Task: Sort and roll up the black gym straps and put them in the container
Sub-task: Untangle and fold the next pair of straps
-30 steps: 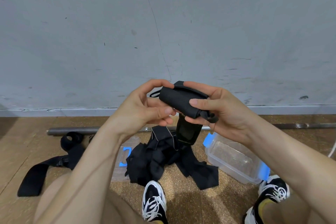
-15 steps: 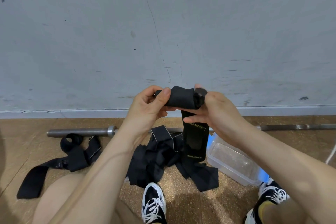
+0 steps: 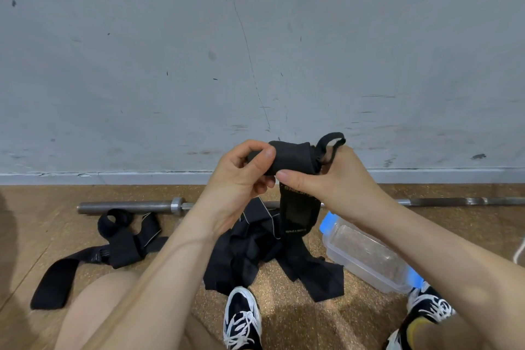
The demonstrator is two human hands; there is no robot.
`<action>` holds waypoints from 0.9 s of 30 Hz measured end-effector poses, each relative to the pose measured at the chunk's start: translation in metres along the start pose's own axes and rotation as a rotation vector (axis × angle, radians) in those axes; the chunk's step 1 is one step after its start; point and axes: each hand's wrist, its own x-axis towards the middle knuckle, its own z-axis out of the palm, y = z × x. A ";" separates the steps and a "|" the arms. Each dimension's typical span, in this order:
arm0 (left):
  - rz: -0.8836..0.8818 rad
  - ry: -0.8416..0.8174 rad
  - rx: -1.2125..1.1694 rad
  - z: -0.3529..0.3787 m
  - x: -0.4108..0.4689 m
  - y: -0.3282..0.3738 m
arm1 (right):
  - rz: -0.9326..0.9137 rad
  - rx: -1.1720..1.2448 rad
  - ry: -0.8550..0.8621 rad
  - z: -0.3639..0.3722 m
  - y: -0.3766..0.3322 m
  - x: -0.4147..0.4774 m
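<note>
As both hands, left hand [image 3: 241,176] and right hand [image 3: 332,179], grip a half-rolled strap [image 3: 289,158] above the container [image 3: 366,253], its hanging tail could unravel the roll should either grip slacken.

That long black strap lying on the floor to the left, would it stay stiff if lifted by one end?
Probably floppy: the long black strap lies bent, with one end curled into a loop. It looks like thin flat webbing, so likely light. Lying flat on the floor, it should not roll.
</note>
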 end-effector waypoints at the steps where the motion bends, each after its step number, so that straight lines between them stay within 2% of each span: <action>1: 0.015 -0.009 0.020 0.000 0.000 0.001 | -0.004 0.018 0.013 0.001 -0.001 0.000; 6: 0.076 -0.008 0.150 0.004 0.003 -0.001 | 0.064 0.326 0.076 0.003 0.002 -0.001; 10: 0.097 0.054 0.188 0.008 0.002 -0.002 | 0.077 0.391 0.089 0.004 0.005 -0.003; 15: 0.071 0.065 0.183 0.009 -0.002 -0.004 | 0.008 0.195 0.114 -0.002 0.002 -0.001; 19: -0.006 0.037 -0.073 0.015 -0.003 -0.007 | -0.023 0.130 0.113 -0.004 0.002 0.001; 21: -0.025 0.001 -0.108 0.016 -0.002 -0.007 | -0.057 0.081 0.105 -0.004 0.004 0.001; 25: -0.079 -0.020 -0.144 0.013 0.000 -0.004 | -0.216 -0.213 0.085 -0.007 0.009 -0.003; 27: -0.112 -0.049 -0.183 0.011 0.000 -0.003 | -0.253 -0.271 0.039 -0.008 0.009 -0.006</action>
